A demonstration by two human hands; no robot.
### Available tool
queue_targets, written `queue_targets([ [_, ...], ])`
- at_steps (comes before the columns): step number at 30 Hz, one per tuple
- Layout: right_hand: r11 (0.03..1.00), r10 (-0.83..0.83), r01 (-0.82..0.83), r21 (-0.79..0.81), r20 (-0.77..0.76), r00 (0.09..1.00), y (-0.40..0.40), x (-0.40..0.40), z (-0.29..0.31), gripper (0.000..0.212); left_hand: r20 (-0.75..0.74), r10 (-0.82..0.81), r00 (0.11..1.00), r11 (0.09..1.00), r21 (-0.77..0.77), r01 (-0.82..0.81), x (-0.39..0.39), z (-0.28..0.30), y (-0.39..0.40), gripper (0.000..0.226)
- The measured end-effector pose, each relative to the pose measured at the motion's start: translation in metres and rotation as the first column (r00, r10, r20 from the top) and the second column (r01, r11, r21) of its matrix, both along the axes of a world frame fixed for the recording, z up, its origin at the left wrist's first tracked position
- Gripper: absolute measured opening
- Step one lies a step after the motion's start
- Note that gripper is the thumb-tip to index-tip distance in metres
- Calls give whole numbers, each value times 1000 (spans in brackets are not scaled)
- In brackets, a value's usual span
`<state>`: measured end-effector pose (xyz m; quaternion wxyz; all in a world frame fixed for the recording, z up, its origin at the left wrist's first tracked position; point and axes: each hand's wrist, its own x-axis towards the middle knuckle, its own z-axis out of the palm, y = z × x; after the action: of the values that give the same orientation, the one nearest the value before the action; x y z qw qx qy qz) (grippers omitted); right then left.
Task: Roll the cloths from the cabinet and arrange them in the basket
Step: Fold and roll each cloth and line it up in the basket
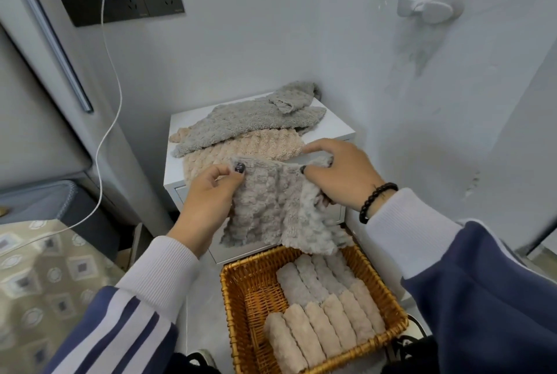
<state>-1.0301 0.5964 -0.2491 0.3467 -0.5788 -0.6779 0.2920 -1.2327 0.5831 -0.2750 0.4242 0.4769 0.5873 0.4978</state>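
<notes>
Gripping a grey cloth (271, 205) by its top edge, left hand (208, 193) and right hand (340, 174) pinch it taut. It hangs flat above the wicker basket (238, 307), seemingly for rolling.

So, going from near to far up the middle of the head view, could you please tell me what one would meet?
Rolled cloths in the wicker basket → grey cloth held by left hand and right hand → beige cloth on the white cabinet → grey cloths behind it → wall.
</notes>
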Motion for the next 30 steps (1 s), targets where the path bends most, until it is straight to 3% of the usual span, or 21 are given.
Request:
queue_targets([
  [4, 978, 111, -126, -164, -100, 989, 1, -27, 5, 7, -20, -56, 998, 998, 13, 57, 4, 2, 0, 12],
  [7, 887, 273, -326, -329, -197, 942, 0, -36, 7, 30, -43, -61, 997, 998, 24, 62, -1, 3, 2, 13],
  [10, 842, 378, -433, -323, -221, 899, 1, -42, 6, 36, -67, -28, 997, 998, 46, 32, -12, 5, 2, 10],
  [14, 871, 358, -419, -256, -253, 899, 3, -49, 6, 9, -30, -65, 997, 997, 41, 67, -26, 5, -1, 11],
  [18, 872, 386, -438, -219, -241, 890, 4, -57, 4, 17, 26, -144, 989, 989, 26, 144, -32, 2, -10, 14],
  [21, 886, 384, -427, -181, -227, 895, 2, -64, 2, 4, 57, -175, 983, 984, 34, 173, -39, -3, -15, 14],
  [23, 904, 358, -398, -155, -232, 905, 2, -68, 0, 7, 99, -210, 973, 977, 52, 206, -43, -2, -17, 26],
  [27, 945, 260, -305, -116, -299, 918, 5, -75, -2, 11, 99, -288, 953, 957, 77, 281, -44, 3, -21, 46],
  [30, 962, 210, -261, -82, -391, 896, 6, -75, -2, 20, 89, -285, 954, 956, 103, 276, -38, 5, -19, 37],
])
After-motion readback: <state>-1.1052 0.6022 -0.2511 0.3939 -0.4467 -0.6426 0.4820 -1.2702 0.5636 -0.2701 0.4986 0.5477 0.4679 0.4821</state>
